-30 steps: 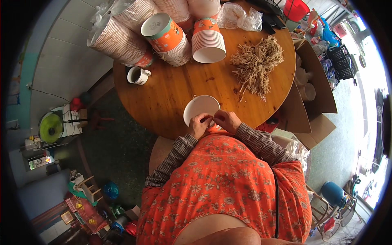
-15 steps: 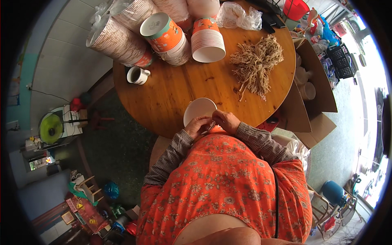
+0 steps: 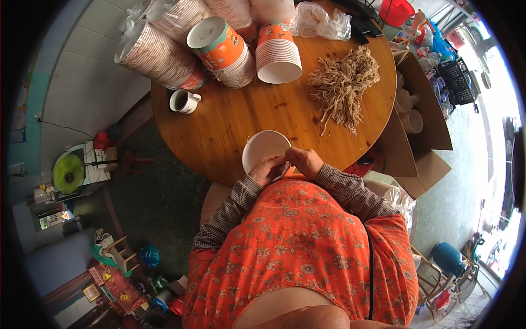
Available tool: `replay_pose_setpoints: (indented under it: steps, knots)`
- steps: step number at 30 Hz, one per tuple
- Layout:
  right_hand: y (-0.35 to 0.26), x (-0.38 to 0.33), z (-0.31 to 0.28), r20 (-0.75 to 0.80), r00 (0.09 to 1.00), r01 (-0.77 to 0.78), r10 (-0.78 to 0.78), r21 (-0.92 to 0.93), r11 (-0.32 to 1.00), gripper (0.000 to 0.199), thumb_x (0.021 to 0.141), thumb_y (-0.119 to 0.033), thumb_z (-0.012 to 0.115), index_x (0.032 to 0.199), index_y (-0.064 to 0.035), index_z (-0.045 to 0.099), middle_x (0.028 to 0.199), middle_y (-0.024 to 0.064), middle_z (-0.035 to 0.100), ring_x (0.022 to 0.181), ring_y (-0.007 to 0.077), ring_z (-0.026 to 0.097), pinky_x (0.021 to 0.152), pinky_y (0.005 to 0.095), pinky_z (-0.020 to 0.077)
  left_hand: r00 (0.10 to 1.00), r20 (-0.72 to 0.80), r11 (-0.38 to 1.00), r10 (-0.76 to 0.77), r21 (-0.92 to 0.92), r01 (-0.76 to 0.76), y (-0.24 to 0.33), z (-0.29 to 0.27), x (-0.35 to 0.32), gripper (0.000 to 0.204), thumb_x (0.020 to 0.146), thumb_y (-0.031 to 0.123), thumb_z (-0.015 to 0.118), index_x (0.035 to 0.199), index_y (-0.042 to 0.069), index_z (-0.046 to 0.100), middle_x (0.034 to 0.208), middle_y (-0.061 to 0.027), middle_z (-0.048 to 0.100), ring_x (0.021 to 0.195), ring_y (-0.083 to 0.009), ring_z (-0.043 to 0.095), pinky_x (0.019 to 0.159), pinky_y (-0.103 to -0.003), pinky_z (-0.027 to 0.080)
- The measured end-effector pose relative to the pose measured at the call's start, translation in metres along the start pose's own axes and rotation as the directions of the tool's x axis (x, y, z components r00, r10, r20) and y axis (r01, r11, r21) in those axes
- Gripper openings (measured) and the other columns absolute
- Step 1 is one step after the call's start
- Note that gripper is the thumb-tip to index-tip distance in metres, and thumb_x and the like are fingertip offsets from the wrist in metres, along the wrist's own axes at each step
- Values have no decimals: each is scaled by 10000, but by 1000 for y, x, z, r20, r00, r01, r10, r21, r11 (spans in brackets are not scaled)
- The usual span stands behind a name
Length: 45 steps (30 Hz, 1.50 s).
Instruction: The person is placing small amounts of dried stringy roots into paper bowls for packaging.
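A white-lined paper bucket (image 3: 262,147) with an orange outside is tilted at the near edge of the table, against my apron. My left hand (image 3: 267,170) is closed on its near right rim, thumb and fingertips pinched together. Close beside it, my right hand (image 3: 306,163) is closed too, its fingertips meeting those of the left at the rim. What the right fingertips pinch is too small to make out. A tiny pale strand shows at the bucket's far left rim. Farther right on the table lies a loose bundle of beige cords (image 3: 348,85).
Stacks of orange-and-white paper buckets (image 3: 278,60) stand along the far side of the round wooden table (image 3: 219,142). A mug of dark liquid (image 3: 184,101) sits near its left edge. Clear plastic bags (image 3: 320,22) lie at the back. An open cardboard box (image 3: 427,126) stands at the right.
The bucket has shifted slightly left and its mouth has turned a little more toward me. My hands stay pinched together at its rim, almost in the same place.
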State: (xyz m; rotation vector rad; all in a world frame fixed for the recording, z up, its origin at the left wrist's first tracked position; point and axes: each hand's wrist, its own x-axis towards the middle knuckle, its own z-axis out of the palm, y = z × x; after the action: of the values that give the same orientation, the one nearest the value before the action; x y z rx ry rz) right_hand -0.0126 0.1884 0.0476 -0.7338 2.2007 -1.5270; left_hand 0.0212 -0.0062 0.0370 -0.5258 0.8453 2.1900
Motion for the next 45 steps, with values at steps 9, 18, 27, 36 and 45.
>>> replay_pose_setpoints:
  steps: [9,18,27,36,45]
  knots:
    - [10,0,1,-103,984,-146,144,-16,989,144,923,-183,465,989,-55,472,755,114,585,642,288,640,562,370,516,958,-55,760,281,623,-187,-7,8,0,125,858,103,625,902,-12,643,780,-20,634,709,-84,574,645,-230,467]
    - [-1,1,0,-100,958,-256,270,130,958,134,960,-158,412,981,-33,457,683,83,624,566,182,636,518,290,522,811,203,195,548,912,-360,-7,17,2,184,818,180,665,874,6,644,711,-98,635,659,-148,607,627,-273,476]
    - [-4,-4,4,21,996,-75,83,-265,961,208,936,-184,453,1101,-59,433,797,180,615,706,325,642,572,407,518,804,132,114,580,964,-241,1,29,-4,170,801,180,673,913,51,671,813,-129,673,714,-224,660,635,-320,502]
    - [-1,-1,-4,-181,982,-67,60,-38,997,185,785,-67,621,943,-2,549,832,164,643,700,277,652,600,336,522,683,327,-143,653,939,-312,3,30,-1,130,754,137,681,721,36,606,708,-89,589,665,-267,601,612,-363,457]
    - [19,12,-17,-244,832,-72,498,842,534,186,764,29,649,858,-55,512,734,49,595,603,135,589,537,246,478,694,283,-56,662,942,-331,-7,15,-2,118,744,101,666,732,9,592,731,-103,582,684,-270,591,629,-351,472]
